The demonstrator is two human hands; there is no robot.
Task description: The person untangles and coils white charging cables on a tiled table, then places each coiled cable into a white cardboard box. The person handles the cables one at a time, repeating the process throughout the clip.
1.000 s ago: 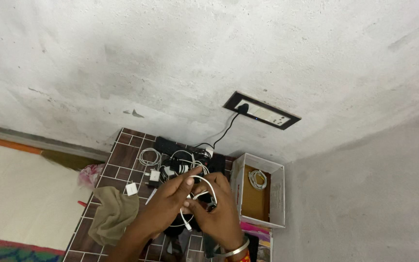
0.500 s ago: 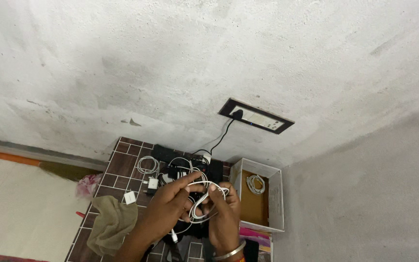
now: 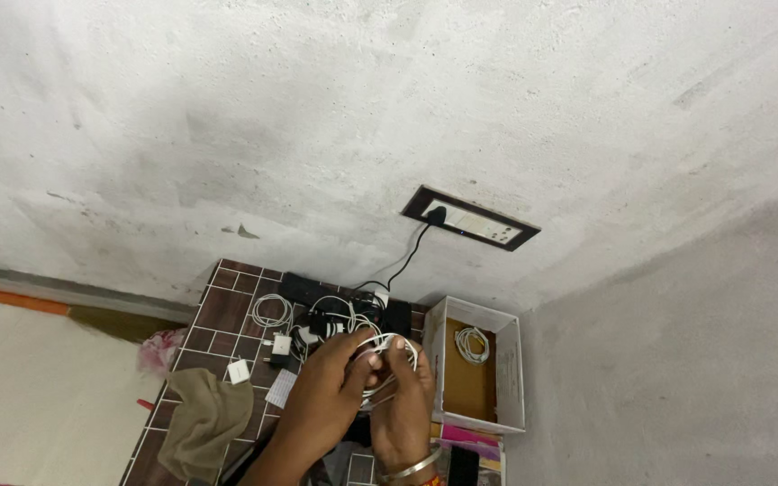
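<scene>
Item: coiled white charging cable (image 3: 387, 355), loops gathered between both hands above the brown tiled counter (image 3: 227, 310), just left of the box

Left hand (image 3: 333, 389): fingers curled shut around the near side of the coil, thumb pressing the loops

Right hand (image 3: 404, 396): closed on the far side of the same coil, fingertips pinching the strands; silver metal bangle (image 3: 411, 467) at the wrist

Behind the hands: tangle of black and white cables and plugs (image 3: 335, 310) lying on the counter; small separate white cable coil (image 3: 272, 312) to its left; white square charger block (image 3: 239, 371) nearer the front edge

Left of the hands: crumpled olive-brown cloth (image 3: 200, 418) draped over the counter's edge

Right of the hands: open white cardboard box with brown inside (image 3: 479, 378), holding another small white coiled cable (image 3: 472, 342)

On the rough whitewashed wall: dark-framed switch and socket plate (image 3: 470, 219) with a black lead (image 3: 410, 252) plugged in, running down to the tangle
</scene>
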